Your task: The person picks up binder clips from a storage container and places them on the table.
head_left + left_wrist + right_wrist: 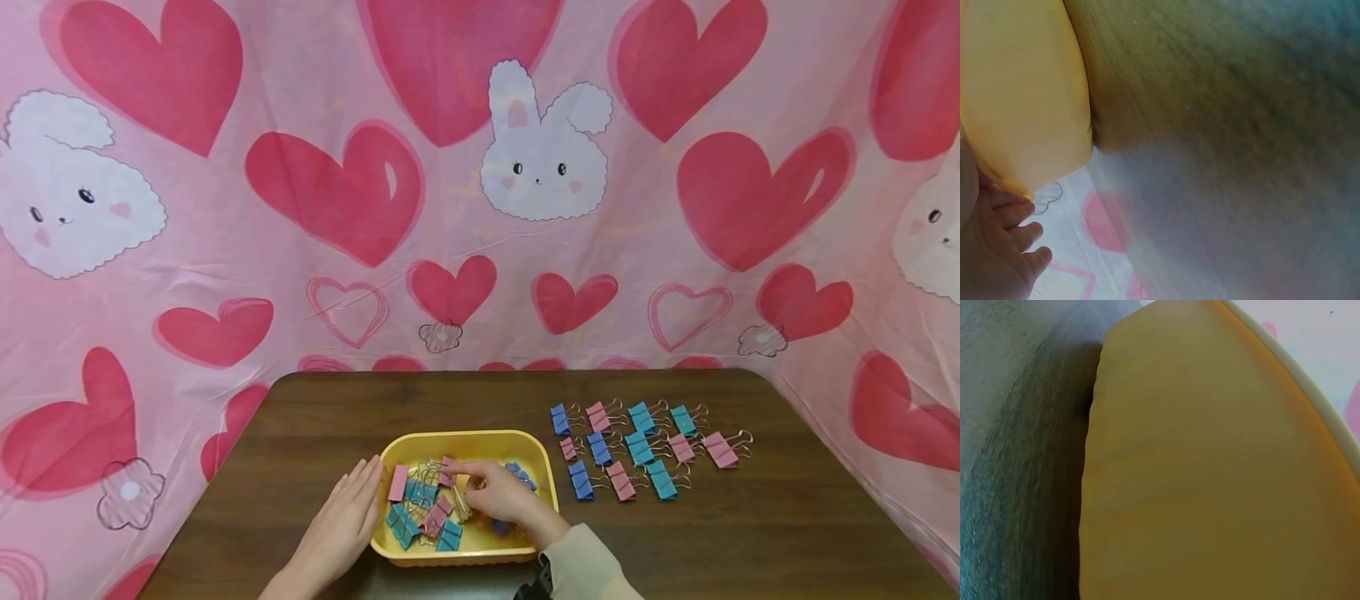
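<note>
The gold-coloured clip (461,503) lay inside the yellow tray (450,558), low in the centre of the frame, just left of the right hand (501,493). Its long axis ran steeply, with the upper end leaning slightly left. A pink clip (447,472) sat above it and a little to the left, close to the outstretched index finger. The right hand was the nearer one, its forearm slanting in from the lower right; the index finger pointed left and stood apart from the thumb. Whether thumb and fingers had hold of anything, I could not tell. Teal clips (403,525) lay farther off, at the tray's lower left, and blue clips (520,473) to the right, beyond the hand. The left hand (341,518) rested flat-fingered against the tray's left side, gripping nothing. Outside, on the dark table (315,433), clips stood in rows (663,481) in the right of the frame, their wire handles pointing right.
</note>
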Action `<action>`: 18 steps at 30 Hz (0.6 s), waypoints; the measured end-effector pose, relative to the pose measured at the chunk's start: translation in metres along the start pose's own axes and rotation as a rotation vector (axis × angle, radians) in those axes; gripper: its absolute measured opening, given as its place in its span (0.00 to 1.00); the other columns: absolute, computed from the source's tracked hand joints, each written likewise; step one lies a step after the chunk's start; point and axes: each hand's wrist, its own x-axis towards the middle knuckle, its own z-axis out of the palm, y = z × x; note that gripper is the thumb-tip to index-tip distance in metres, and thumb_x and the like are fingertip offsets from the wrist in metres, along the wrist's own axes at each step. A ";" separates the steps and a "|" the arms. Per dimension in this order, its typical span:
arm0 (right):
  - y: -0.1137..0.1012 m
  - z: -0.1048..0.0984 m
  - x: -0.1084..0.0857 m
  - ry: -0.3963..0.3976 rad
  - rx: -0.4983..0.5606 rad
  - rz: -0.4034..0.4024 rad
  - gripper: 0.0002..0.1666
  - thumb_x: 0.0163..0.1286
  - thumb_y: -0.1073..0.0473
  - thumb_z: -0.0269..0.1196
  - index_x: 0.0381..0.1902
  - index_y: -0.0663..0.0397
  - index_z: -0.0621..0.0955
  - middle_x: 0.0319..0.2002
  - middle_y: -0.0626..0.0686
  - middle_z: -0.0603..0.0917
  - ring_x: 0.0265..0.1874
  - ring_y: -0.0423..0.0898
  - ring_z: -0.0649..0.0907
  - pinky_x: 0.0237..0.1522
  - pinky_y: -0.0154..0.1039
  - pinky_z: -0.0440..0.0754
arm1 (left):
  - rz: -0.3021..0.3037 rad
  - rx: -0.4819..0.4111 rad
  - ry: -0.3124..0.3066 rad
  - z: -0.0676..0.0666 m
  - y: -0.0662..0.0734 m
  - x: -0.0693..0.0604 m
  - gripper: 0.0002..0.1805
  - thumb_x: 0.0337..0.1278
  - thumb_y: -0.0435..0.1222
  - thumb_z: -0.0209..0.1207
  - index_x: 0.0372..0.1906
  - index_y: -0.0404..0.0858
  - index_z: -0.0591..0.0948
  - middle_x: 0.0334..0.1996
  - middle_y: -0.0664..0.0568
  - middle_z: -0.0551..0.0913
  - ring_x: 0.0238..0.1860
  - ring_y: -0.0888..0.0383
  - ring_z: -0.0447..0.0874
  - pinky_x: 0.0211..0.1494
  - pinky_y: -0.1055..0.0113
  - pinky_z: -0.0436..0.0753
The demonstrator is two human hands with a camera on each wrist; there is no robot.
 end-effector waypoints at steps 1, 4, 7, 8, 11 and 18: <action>0.000 0.000 0.000 -0.011 -0.006 0.001 0.32 0.56 0.72 0.54 0.59 0.46 0.76 0.32 0.51 0.77 0.10 0.40 0.69 0.12 0.31 0.67 | 0.002 0.001 0.003 0.000 0.000 0.000 0.25 0.58 0.32 0.54 0.60 0.27 0.70 0.62 0.39 0.68 0.63 0.44 0.63 0.63 0.48 0.61; -0.001 0.000 -0.002 -0.044 0.000 0.014 0.32 0.58 0.73 0.53 0.60 0.45 0.76 0.35 0.52 0.76 0.11 0.42 0.71 0.13 0.33 0.71 | 0.008 0.001 0.013 0.001 0.000 0.000 0.25 0.58 0.32 0.54 0.60 0.27 0.70 0.61 0.39 0.68 0.62 0.44 0.63 0.63 0.48 0.61; 0.000 0.000 -0.003 -0.067 0.040 0.031 0.33 0.58 0.74 0.52 0.60 0.46 0.75 0.36 0.53 0.76 0.13 0.44 0.73 0.14 0.35 0.75 | 0.018 0.005 0.028 0.001 0.000 -0.001 0.25 0.57 0.32 0.55 0.60 0.27 0.70 0.61 0.39 0.68 0.62 0.44 0.64 0.62 0.47 0.62; 0.000 0.000 -0.003 -0.073 0.064 0.036 0.33 0.58 0.75 0.51 0.60 0.47 0.75 0.37 0.54 0.76 0.13 0.44 0.74 0.15 0.36 0.76 | 0.023 0.006 0.034 0.001 0.000 -0.001 0.25 0.57 0.32 0.55 0.60 0.27 0.70 0.61 0.39 0.69 0.62 0.44 0.64 0.62 0.47 0.62; 0.002 -0.002 -0.003 -0.093 0.178 0.041 0.33 0.57 0.76 0.49 0.61 0.52 0.73 0.38 0.57 0.78 0.19 0.46 0.77 0.20 0.40 0.81 | 0.035 0.008 0.047 0.001 0.000 -0.001 0.24 0.57 0.31 0.55 0.59 0.26 0.71 0.60 0.39 0.69 0.61 0.43 0.65 0.62 0.47 0.63; 0.003 -0.013 -0.006 -0.097 0.454 -0.020 0.32 0.56 0.75 0.47 0.62 0.60 0.68 0.46 0.63 0.78 0.32 0.48 0.81 0.35 0.49 0.82 | 0.005 -0.007 0.007 -0.001 0.000 0.000 0.25 0.58 0.32 0.54 0.60 0.27 0.70 0.61 0.39 0.68 0.63 0.44 0.63 0.63 0.48 0.61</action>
